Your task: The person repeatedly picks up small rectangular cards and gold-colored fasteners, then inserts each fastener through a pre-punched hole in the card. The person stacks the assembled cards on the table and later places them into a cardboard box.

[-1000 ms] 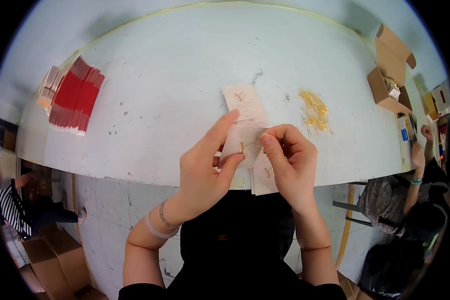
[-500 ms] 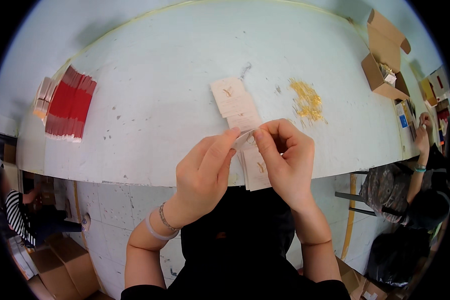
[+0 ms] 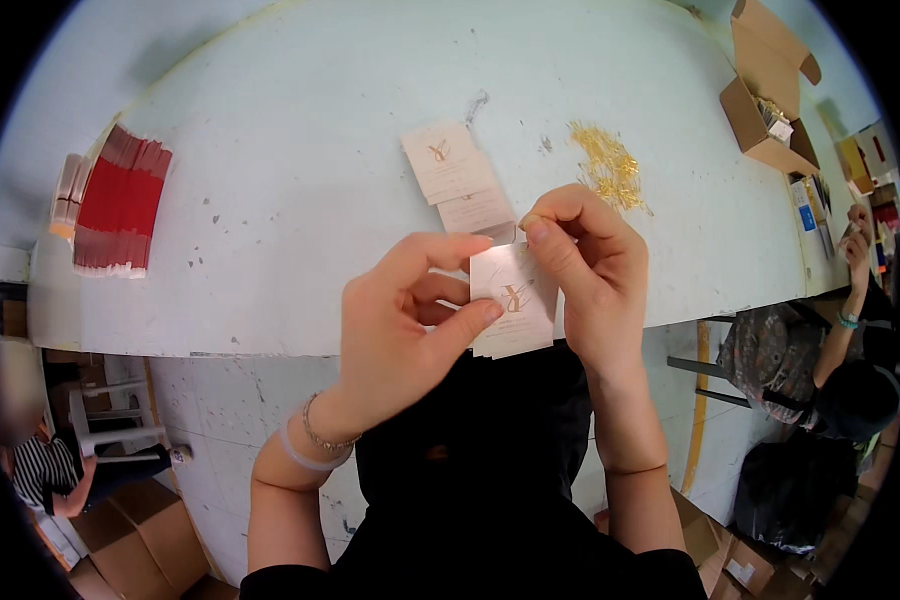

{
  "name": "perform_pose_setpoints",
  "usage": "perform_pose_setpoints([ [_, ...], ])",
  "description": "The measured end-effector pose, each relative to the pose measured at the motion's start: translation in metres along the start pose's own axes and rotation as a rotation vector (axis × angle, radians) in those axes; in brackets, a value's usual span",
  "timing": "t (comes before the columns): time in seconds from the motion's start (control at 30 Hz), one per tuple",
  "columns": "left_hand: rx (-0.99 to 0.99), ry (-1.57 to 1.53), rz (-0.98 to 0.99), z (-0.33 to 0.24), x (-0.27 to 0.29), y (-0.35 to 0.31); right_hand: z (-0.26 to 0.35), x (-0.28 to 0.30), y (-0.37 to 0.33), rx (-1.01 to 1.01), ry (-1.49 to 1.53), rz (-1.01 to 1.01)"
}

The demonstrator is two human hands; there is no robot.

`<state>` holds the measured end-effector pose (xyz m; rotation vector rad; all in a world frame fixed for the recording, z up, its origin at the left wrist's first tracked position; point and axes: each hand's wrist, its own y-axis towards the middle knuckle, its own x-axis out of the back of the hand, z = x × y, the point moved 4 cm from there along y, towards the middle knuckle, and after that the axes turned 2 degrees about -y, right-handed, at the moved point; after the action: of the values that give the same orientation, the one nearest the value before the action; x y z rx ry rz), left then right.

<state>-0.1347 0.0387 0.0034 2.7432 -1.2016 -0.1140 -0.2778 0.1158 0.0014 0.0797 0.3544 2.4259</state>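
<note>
Card: small pale tag (image 3: 515, 300) with a gold emblem is sitting just below the middle of the frame, fronting a thin stack of like tags, over the counter's near edge.
Left hand: left hand (image 3: 395, 335) is pinching the stack, thumb pressed on the face, fingers (image 3: 425, 255) curling behind.
Right hand: right hand (image 3: 580, 255) is pressing thumb and forefinger together at the tag's upper right corner; it may be gripping something tiny and gold, but I cannot tell.
Risk of slipping: the stack is hanging off the counter (image 3: 300, 150), so a loosening thumb could be letting tags slide to the floor.
Risk of creasing: the tight corner pinch could be bending or tearing the thin card.
Risk of losing small parts: anything dropped from the right hand is probably falling past the edge.
Nearby: more pale tags (image 3: 455, 170) are lying above centre; a heap of gold pins (image 3: 610, 165) to their right.
Farther out: red strips (image 3: 120, 210) at upper left, open cardboard box (image 3: 765, 110) at upper right, another person's hand (image 3: 855, 245) at the right edge.
</note>
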Motion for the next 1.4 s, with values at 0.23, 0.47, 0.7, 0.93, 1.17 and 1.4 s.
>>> perform_pose_setpoints([
  [0.23, 0.034, 0.384, 0.06, 0.038, -0.008, -0.005, -0.038, 0.012, -0.016, -0.094, -0.388, 0.042],
  [0.47, -0.099, 0.69, 0.034, 0.044, -0.013, -0.006, -0.041, 0.009, -0.021, 0.055, -0.683, 0.024],
  [0.7, -0.074, 0.713, 0.043, 0.049, -0.021, -0.006, -0.051, 0.018, -0.018, 0.205, -0.771, -0.013],
  [0.93, -0.053, 0.693, -0.114, 0.033, 0.03, -0.008, -0.064, 0.009, -0.011, 0.056, -0.576, 0.011],
  [1.17, -0.195, 1.334, -1.061, -0.074, 0.411, -0.014, -0.023, 0.033, 0.048, 0.278, -0.799, 0.057],
  [1.4, 0.204, 0.79, -1.2, -0.093, 0.624, 0.012, 0.018, -0.093, 0.143, 0.162, -0.661, 0.386],
])
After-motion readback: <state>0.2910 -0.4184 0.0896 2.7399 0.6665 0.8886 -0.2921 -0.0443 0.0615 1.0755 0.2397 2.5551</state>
